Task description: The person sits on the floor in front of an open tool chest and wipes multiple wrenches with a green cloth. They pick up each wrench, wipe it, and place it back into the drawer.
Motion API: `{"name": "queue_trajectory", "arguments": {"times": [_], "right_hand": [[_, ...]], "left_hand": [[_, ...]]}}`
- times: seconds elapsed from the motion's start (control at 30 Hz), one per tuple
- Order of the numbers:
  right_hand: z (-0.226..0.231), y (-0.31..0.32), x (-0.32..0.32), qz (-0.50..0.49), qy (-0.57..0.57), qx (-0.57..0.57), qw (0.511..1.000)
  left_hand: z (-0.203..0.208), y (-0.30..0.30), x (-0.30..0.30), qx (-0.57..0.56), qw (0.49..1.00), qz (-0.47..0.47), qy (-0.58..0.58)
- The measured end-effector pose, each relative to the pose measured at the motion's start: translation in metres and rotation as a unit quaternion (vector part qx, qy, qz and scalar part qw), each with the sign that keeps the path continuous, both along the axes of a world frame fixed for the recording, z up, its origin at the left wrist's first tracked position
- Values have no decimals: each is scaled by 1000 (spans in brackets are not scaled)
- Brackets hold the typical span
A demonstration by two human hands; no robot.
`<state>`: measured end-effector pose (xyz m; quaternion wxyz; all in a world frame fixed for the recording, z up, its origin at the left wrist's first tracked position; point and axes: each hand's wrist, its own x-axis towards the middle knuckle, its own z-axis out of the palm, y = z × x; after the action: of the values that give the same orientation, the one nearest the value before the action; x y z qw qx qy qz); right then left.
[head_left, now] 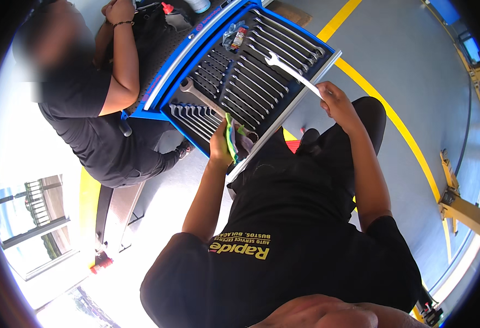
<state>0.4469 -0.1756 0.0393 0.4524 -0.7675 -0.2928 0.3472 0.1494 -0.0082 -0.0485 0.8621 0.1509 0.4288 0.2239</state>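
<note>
My right hand [336, 104] is closed around the lower end of a shiny open-ended wrench [293, 71], whose jaws point over the drawer's right part. In my left hand [219, 144] is a crumpled green and pinkish cloth [232, 139], together with a large, duller combination wrench [204, 98]. That wrench slants up and left above the drawer, and the cloth hides part of it. Beneath both hands' tools lies the pulled-out drawer [327, 63] with a dark lining. Rows of wrenches [256, 82] in graded sizes are laid out in it.
A small clear plastic packet [234, 36] rests in the drawer's far part. The blue tool cabinet [166, 76] has a dark top with a red-capped bottle [175, 16]. Another person [87, 98] stands at its left. A yellow metal arm [466, 213] lies right, on the grey floor [393, 71].
</note>
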Motion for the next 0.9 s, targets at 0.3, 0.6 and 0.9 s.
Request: {"name": "queue_trajectory", "arguments": {"times": [0.3, 0.6, 0.9], "right_hand": [[-95, 316, -185, 201, -378, 65, 902], [-108, 323, -212, 296, -446, 48, 843], [-120, 334, -200, 296, -410, -7, 863]], "left_hand": [[-39, 58, -186, 39, 986, 158, 30], [-47, 68, -224, 20, 990, 142, -14], [-43, 67, -211, 17, 987, 160, 26]]}}
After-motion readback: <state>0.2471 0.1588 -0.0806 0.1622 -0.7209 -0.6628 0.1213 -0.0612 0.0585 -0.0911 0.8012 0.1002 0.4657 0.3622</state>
